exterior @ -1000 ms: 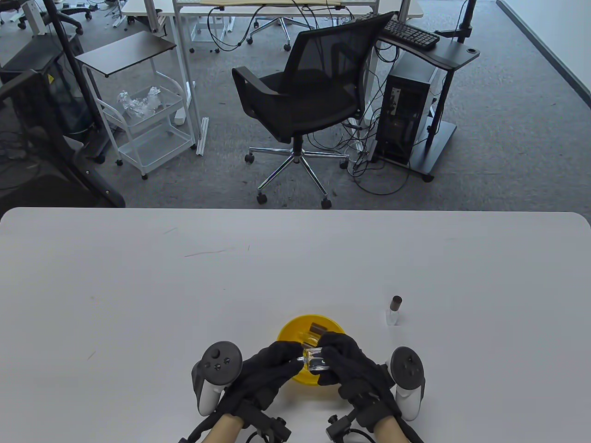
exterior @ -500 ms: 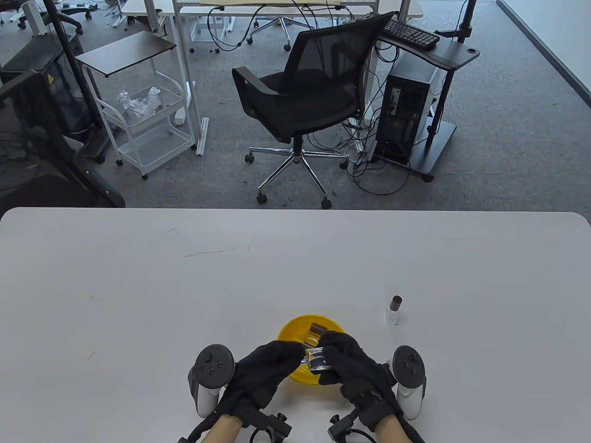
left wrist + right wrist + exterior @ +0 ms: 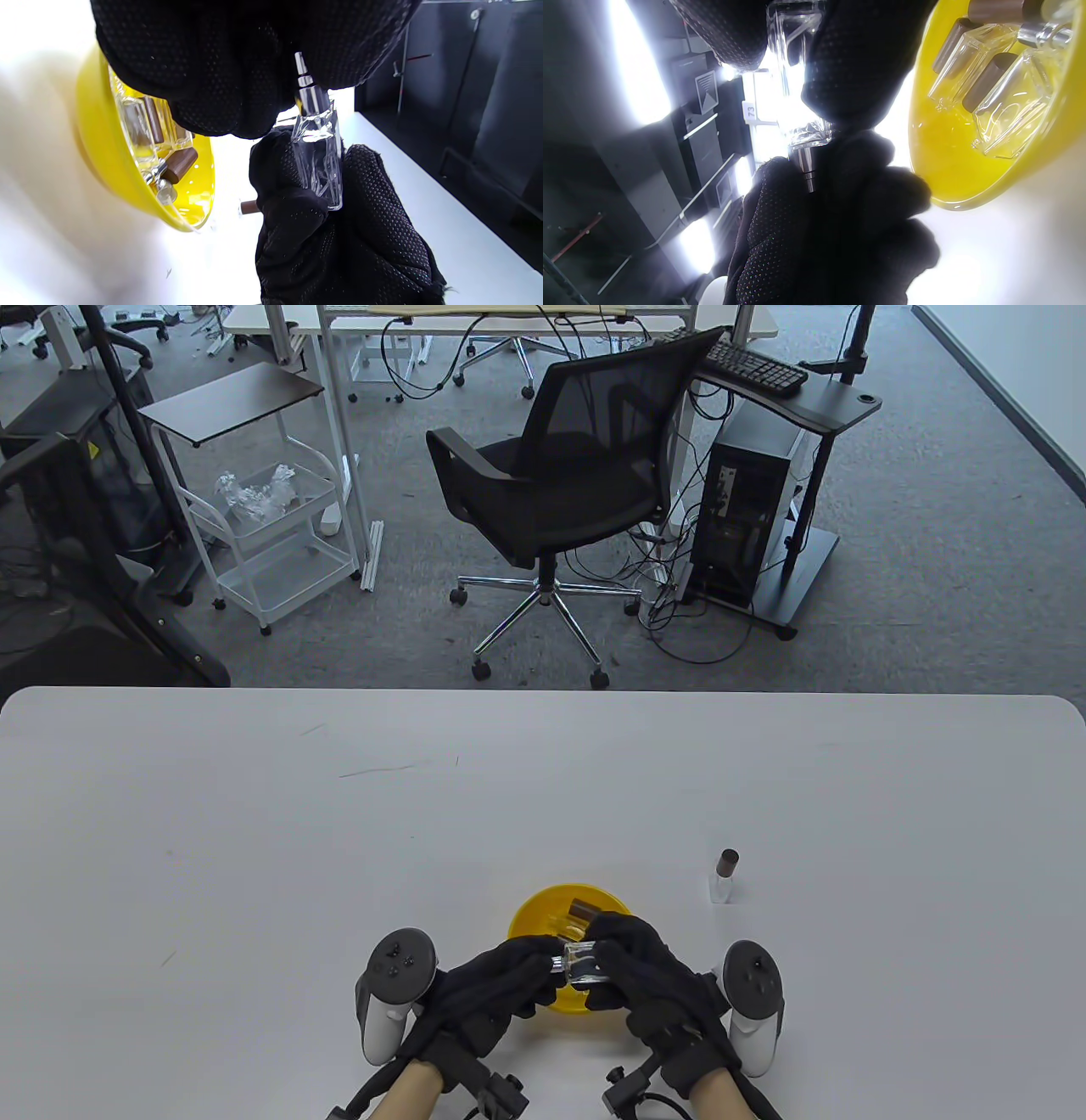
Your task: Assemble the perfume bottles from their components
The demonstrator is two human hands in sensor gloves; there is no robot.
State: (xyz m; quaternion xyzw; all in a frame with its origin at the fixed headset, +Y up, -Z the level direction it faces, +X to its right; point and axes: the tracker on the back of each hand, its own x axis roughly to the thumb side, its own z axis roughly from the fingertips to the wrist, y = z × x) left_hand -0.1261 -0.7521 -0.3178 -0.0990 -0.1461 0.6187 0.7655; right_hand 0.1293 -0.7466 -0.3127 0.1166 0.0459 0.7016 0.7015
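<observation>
A yellow bowl (image 3: 530, 918) sits near the front edge of the surface (image 3: 254, 831), about midway along it. Inside lie several clear glass bottles (image 3: 1005, 106), on their sides, along with brown cylindrical caps (image 3: 180, 164) and a silver sprayer piece; an exact count is hard to make through the glare.

Just over the bowl's near rim, the right hand (image 3: 632, 971) grasps a clear glass bottle (image 3: 585, 965), its fingers curled around the square body. The left hand (image 3: 496, 984) pinches the silver spray nozzle (image 3: 302, 74) at the bottle's neck between curled fingertips. Whether the nozzle is fully seated cannot be told.

Toward the right edge of the surface, well apart from the bowl, a finished bottle (image 3: 725, 878) stands upright with a brown cap on top. Faint scratch marks show on the left half of the surface. Beyond the far edge stands a black office chair (image 3: 568, 475) on grey carpet, with a white cart (image 3: 271, 534) to its left.
</observation>
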